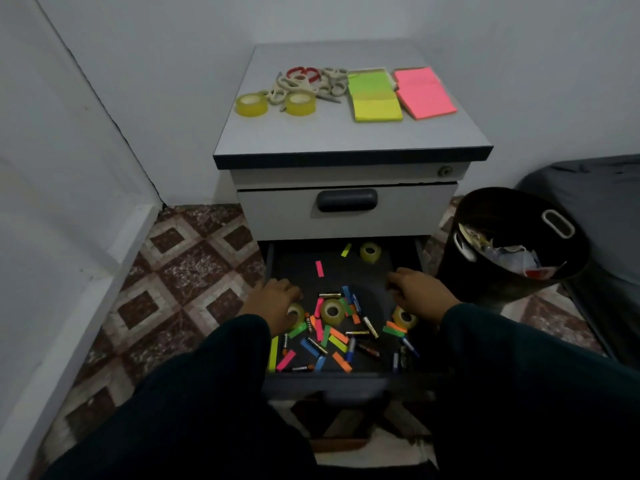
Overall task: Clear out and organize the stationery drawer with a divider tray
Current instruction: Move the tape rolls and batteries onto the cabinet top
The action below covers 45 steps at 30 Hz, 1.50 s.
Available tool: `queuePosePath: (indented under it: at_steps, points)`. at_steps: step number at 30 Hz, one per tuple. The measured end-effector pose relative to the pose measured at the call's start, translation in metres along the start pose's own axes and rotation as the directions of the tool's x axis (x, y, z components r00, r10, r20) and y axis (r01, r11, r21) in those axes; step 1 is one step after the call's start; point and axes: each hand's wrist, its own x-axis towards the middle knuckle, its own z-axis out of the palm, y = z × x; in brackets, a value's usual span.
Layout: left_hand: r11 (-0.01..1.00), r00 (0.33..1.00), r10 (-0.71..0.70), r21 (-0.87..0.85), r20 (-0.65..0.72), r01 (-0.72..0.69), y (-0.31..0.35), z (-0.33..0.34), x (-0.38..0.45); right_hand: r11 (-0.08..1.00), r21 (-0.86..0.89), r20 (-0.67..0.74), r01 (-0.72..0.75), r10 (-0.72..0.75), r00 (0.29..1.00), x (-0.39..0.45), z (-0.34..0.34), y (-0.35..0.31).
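Two dark sleeves point(194, 403) fill the bottom of the view, both my arms reaching into the open bottom drawer point(270, 268) of a small cabinet. Left hand point(273, 301) is down at the drawer's left side, fingers curled over a roll of clear tape point(296, 315); can't tell if the grip is actually closed round it or just resting on top. Right hand point(420, 294) is at the right side, fingers bent and pointing left, w/ nothing visible in its grip; a second tape roll point(404, 317) sits just beside its wrist. Btwn the hands lies a third roll point(333, 311), amid a scatter of coloured sticky flags point(338, 342) and small batteries point(370, 326) on the dark drawer floor. Further back in the drawer: one pink flag point(319, 269), one yellow flag point(346, 250) and a fourth roll point(370, 252) near the rear right.

Above, the next drawer point(346, 211) is closed. To the right stands a black bin point(502, 271) holding crumpled paper.

On the cabinet top point(346, 136), my bench for now: two tape rolls point(251, 104), a pile of scissors point(304, 83), green-yellow sticky notes point(375, 97), pink sticky notes point(424, 92).
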Motion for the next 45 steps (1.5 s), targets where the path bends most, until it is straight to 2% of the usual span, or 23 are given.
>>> queuePosePath:
  at_steps: [7, 10, 14, 21, 30, 39, 45]
  points:
    - [0.990, 0.987, -0.012, 0.140, 0.158, -0.011, 0.002, 0.021, 0.020, 0.997, -0.004, 0.183, -0.083, 0.082, 0.980, 0.016, 0.026, 0.010]
    - [0.984, 0.985, -0.026, 0.176, 0.171, -0.004, 0.004, 0.030, 0.026, 0.994, -0.008, 0.220, -0.105, 0.104, 0.970, 0.025, 0.038, 0.016]
    - [0.972, 0.985, -0.068, 0.231, 0.156, 0.031, 0.007, 0.042, 0.032, 0.986, -0.144, 0.232, -0.084, 0.116, 0.966, 0.032, 0.053, 0.021]
    - [0.956, 0.984, -0.037, 0.293, 0.173, -0.016, 0.016, 0.053, 0.040, 0.930, -0.367, 0.256, 0.017, 0.084, 0.963, 0.038, 0.074, 0.024]
    - [0.964, 0.983, -0.036, 0.267, 0.178, -0.013, 0.015, 0.060, 0.041, 0.847, -0.527, 0.263, 0.066, 0.089, 0.961, 0.039, 0.079, 0.020]
    - [0.980, 0.991, -0.047, 0.198, 0.125, 0.022, 0.016, 0.049, 0.039, 0.914, -0.406, 0.224, 0.004, 0.095, 0.970, 0.034, 0.064, 0.015]
    - [0.990, 0.993, -0.099, 0.107, 0.057, 0.092, 0.016, 0.031, 0.034, 0.980, -0.199, 0.222, 0.007, 0.038, 0.974, 0.025, 0.035, 0.004]
